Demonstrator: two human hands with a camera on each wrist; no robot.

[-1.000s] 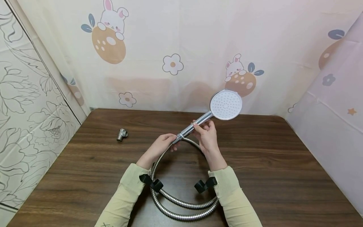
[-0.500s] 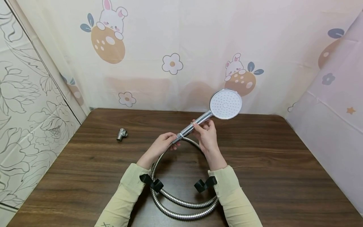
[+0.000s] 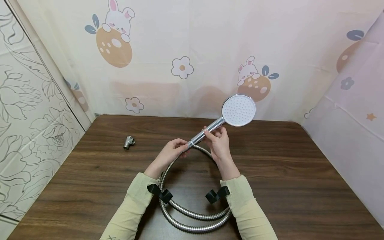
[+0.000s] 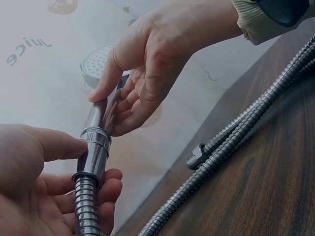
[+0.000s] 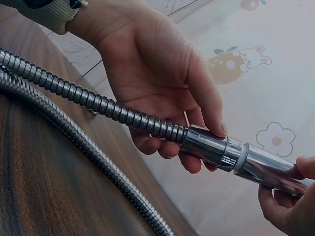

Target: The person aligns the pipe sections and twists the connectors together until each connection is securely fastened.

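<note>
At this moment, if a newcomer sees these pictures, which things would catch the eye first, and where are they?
Probably the round, white-faced chrome shower head, held up by the right hand in front of the pale printed cloth. Next may come the ribbed silver metal hose, looped over the brown wooden table, its chrome end fitting pinched by the left hand. A small silver metal pipe piece lies apart, on the table's left side.

A homelike corner, closed in on three sides: a rabbit-print cloth behind the wood-grain tabletop, a flower-print sheet on the left, a pinkish cloth on the right. Whether it is a home or a dressed booth cannot be told.
</note>
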